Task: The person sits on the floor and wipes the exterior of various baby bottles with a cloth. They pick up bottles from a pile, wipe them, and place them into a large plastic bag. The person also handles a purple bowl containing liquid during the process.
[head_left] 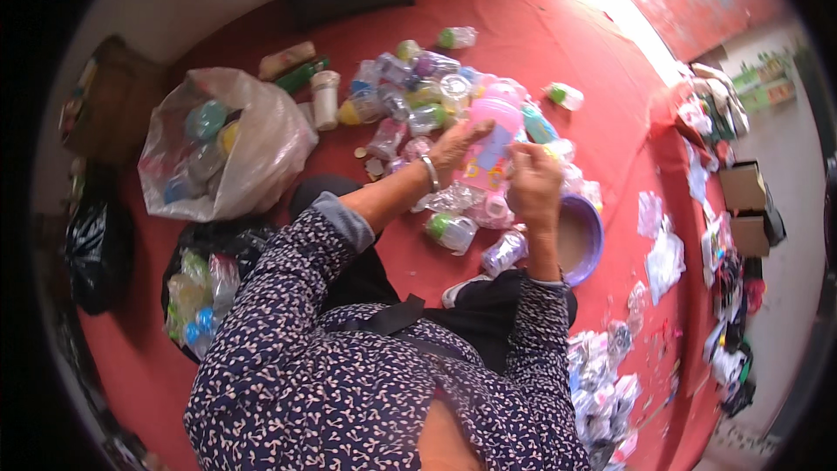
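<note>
Your left hand (452, 148) has its fingers laid along the left side of the pink bottle (495, 115), bent round it in what looks like a light hold; the thumb is hard to make out. Your right hand (534, 176) is curled in, fingertips just beside the bottle's right side; you can't tell from here whether they pinch anything.

The bottle is in front of you, between your hands, tilted over the heap of bottles (427, 113), with a coloured label (490, 155) on its side. Expect it to be light, thin-walled and springy, a bit slippery, and likely to dent rather than break. The middle of the body should give your left hand its surest hold, without a hard squeeze.

Further out, a purple basin (596, 253) sits by your right forearm, and a pale sack (266, 153) of containers stands to your left on the red floor (523, 22).
</note>
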`<action>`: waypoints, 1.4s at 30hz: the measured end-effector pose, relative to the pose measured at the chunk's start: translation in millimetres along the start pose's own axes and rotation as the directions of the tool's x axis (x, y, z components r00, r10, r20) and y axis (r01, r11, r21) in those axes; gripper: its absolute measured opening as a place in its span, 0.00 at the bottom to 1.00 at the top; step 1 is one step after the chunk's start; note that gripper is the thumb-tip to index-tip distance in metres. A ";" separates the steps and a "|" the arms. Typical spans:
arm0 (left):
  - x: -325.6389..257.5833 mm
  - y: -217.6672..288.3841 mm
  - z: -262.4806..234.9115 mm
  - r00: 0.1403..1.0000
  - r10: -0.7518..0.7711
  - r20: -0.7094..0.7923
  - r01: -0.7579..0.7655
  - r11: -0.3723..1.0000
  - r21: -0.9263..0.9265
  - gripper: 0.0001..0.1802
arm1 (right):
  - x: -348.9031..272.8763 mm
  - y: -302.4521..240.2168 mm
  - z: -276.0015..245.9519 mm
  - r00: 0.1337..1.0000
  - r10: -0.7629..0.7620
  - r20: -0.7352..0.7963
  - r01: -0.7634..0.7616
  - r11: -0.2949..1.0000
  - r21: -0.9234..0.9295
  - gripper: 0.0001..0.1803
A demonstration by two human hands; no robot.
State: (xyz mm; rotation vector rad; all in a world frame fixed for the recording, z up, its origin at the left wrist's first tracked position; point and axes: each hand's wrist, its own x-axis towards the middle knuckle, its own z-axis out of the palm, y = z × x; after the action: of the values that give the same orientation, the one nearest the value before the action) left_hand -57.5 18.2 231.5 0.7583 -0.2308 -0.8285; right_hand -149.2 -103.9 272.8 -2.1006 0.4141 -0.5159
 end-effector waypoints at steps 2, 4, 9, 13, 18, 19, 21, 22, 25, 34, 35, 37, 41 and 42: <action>-3.0 6.1 -6.4 0.973 -0.170 0.158 0.185 0.979 -0.083 0.26 | 15.2 9.2 -11.4 0.972 0.229 -0.055 -0.134 0.731 0.669 0.08; -6.0 -3.1 -1.5 0.957 -0.229 0.176 0.274 0.915 -0.297 0.26 | 23.1 5.9 -16.9 0.966 0.254 -0.039 -0.086 0.462 0.883 0.08; -11.7 -6.6 -6.4 0.980 -0.157 0.118 0.191 0.908 -0.372 0.27 | 8.0 -18.1 14.7 0.994 0.056 0.092 -0.108 0.573 0.813 0.18; 6.8 7.5 -19.7 0.999 0.021 0.043 -0.001 0.908 -0.418 0.31 | -4.6 -13.7 24.1 0.976 0.089 0.199 -0.208 0.653 0.728 0.18; -4.3 32.6 -8.1 0.972 0.002 0.235 0.120 0.855 -0.505 0.31 | 26.0 54.0 9.0 0.841 0.433 0.325 -0.404 0.102 0.909 0.09; -3.4 28.3 -9.8 0.971 -0.054 0.232 0.171 0.835 -0.522 0.30 | 28.2 56.9 9.2 0.845 0.389 0.367 -0.424 0.068 0.903 0.09; -3.5 16.7 -12.6 0.955 -0.129 0.269 0.249 0.841 -0.480 0.30 | 25.7 24.8 14.1 0.879 0.263 0.398 -0.426 0.057 0.903 0.12; -4.3 9.7 -11.3 0.943 -0.173 0.284 0.292 0.839 -0.459 0.29 | 20.0 -8.1 10.9 0.906 0.190 0.378 -0.398 0.080 0.914 0.14; -5.7 7.0 -7.1 0.972 -0.196 0.128 0.194 0.981 0.030 0.32 | 18.1 14.4 20.1 0.957 0.159 0.242 -0.281 0.304 0.910 0.20; -3.0 1.5 -7.1 0.985 -0.057 0.163 0.039 0.993 0.111 0.33 | 14.8 15.4 23.5 0.964 -0.156 -0.215 0.219 0.924 0.312 0.22; -8.6 -1.6 -6.4 0.984 0.006 0.179 -0.035 0.987 0.158 0.32 | 13.7 12.5 24.7 0.967 -0.134 -0.219 0.208 0.908 0.364 0.18; -10.9 4.6 -6.4 0.982 -0.086 0.171 0.072 0.994 0.084 0.35 | 15.5 11.8 16.5 0.997 0.058 -0.048 -0.007 0.701 0.713 0.13; -10.6 11.5 -8.2 0.945 -0.289 0.155 0.309 0.944 -0.117 0.35 | 30.6 15.7 -10.9 0.975 0.220 0.039 -0.097 0.259 0.961 0.09; -11.6 12.6 -6.6 0.932 -0.334 0.142 0.354 0.923 -0.150 0.33 | 32.5 15.1 -15.7 0.976 0.216 -0.019 -0.031 0.226 0.974 0.10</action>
State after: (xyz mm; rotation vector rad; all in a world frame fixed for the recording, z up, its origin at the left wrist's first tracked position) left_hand -54.8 35.6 236.6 0.5951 -0.1247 -1.2136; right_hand -130.8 -138.4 274.6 -0.7393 0.2147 -0.6122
